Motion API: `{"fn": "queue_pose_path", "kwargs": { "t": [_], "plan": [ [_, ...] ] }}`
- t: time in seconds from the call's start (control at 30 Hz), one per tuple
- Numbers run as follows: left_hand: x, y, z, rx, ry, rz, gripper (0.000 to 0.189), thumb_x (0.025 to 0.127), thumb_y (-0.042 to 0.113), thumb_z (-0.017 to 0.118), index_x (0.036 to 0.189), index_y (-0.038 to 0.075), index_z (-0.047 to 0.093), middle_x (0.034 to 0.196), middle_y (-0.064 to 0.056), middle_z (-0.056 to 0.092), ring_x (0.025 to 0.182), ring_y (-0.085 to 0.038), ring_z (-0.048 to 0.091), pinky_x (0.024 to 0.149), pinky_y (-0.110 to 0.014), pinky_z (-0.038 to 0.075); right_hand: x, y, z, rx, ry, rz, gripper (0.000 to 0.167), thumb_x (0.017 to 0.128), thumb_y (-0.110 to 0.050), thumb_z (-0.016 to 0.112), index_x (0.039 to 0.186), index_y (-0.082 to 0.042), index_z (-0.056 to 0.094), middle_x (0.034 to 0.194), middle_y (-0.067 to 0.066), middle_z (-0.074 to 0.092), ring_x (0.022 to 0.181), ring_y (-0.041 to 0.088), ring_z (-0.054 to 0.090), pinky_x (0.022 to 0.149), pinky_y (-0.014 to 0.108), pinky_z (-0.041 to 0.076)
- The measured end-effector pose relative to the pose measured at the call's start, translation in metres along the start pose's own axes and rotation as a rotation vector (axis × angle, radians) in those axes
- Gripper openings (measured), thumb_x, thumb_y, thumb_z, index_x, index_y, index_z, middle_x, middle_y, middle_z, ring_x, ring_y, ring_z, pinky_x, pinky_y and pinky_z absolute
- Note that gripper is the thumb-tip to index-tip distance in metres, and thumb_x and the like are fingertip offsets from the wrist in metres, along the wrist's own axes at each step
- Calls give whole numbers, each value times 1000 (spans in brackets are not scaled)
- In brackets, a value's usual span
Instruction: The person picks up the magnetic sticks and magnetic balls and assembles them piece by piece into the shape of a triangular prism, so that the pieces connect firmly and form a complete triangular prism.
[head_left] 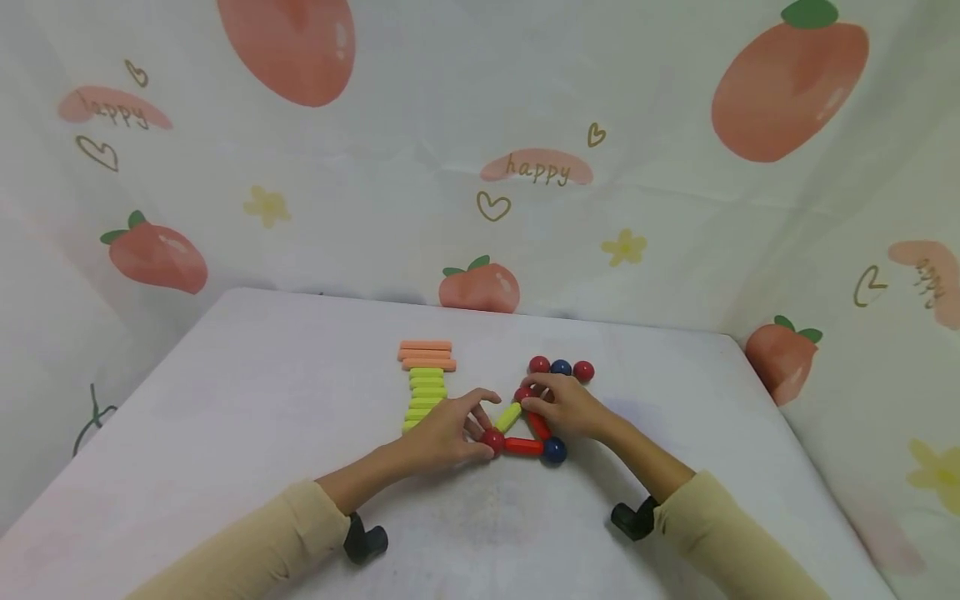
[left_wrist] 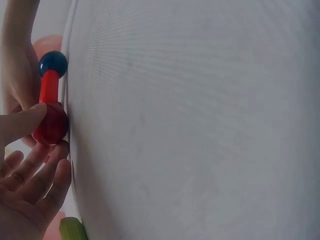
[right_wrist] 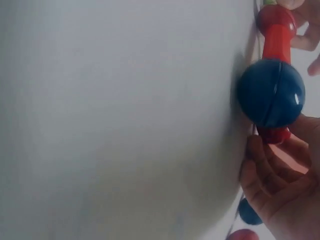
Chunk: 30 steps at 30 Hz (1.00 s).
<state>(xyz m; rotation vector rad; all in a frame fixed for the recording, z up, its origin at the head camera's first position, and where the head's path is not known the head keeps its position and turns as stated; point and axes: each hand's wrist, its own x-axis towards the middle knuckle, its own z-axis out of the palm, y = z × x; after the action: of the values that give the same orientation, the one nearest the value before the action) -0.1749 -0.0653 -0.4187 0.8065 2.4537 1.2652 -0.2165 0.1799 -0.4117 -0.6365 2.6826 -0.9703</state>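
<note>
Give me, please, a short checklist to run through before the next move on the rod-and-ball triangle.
1. Left hand steadies the red corner ball: ok, fingers pinch it.
2. Right hand at the top red ball: ok, fingers on it; exact grip cannot tell.
3. Bottom red rod meets the blue corner ball: ok.
4. Yellow-green rod fully seated at both ends: cannot tell, fingers cover the joints.
5. Spare balls within reach: ok, behind the right hand.
6. Spare rods stacked nearby: ok, beside the left hand.
</note>
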Motion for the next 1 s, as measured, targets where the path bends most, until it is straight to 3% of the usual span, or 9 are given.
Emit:
{"fn": "queue_pose_path", "kwargs": {
  "t": [0.27, 0.53, 0.63, 0.77, 0.87, 1.0],
  "plan": [
    [1, 1, 1, 7, 3, 1, 64, 83, 14, 82, 138, 10, 49, 99, 4, 66, 89, -10, 67, 79, -24, 56, -4, 4, -3, 37, -11, -5, 38, 95, -22, 68, 129, -7, 64, 106, 4, 68, 88, 18, 63, 74, 27, 57],
    [-2, 2, -1, -11, -1, -2, 63, 83, 15, 81, 138, 9, 49, 102, 2, 66, 91, -12, 67, 79, -23, 55, -27, 9, -6, 102, -56, 21, 64, 95, -31, 66, 147, -2, 45, 121, 12, 66, 101, 23, 64, 81, 33, 58],
    [-7, -1, -11, -32, 41, 17, 62, 84, 13, 81, 137, 7, 50, 104, -3, 68, 94, -15, 68, 79, -25, 56, -41, 13, -8, 116, -85, -7, 67, 94, -33, 68, 147, 0, 44, 121, 12, 64, 102, 23, 62, 82, 31, 57],
    [-16, -12, -32, -16, 143, 59, 57, 84, 7, 79, 135, 5, 53, 103, -9, 71, 92, -17, 68, 76, -27, 58, -59, 16, -8, 98, -98, -51, 68, 92, -33, 71, 146, -2, 46, 121, 7, 64, 102, 21, 61, 80, 28, 55],
    [-24, -23, -46, 32, 192, 56, 51, 84, 7, 78, 130, 5, 58, 98, -4, 73, 90, -16, 68, 74, -28, 56, -67, 17, -6, 72, -93, -77, 68, 90, -33, 73, 145, -3, 48, 120, 5, 65, 102, 18, 60, 84, 29, 54],
    [-38, -35, -57, 62, 188, -1, 43, 83, 12, 80, 123, 7, 63, 89, 5, 72, 87, -13, 67, 72, -28, 54, -70, 17, -4, 62, -81, -98, 66, 90, -32, 74, 145, -4, 49, 119, 3, 66, 102, 17, 59, 88, 33, 53]
  ]
}}
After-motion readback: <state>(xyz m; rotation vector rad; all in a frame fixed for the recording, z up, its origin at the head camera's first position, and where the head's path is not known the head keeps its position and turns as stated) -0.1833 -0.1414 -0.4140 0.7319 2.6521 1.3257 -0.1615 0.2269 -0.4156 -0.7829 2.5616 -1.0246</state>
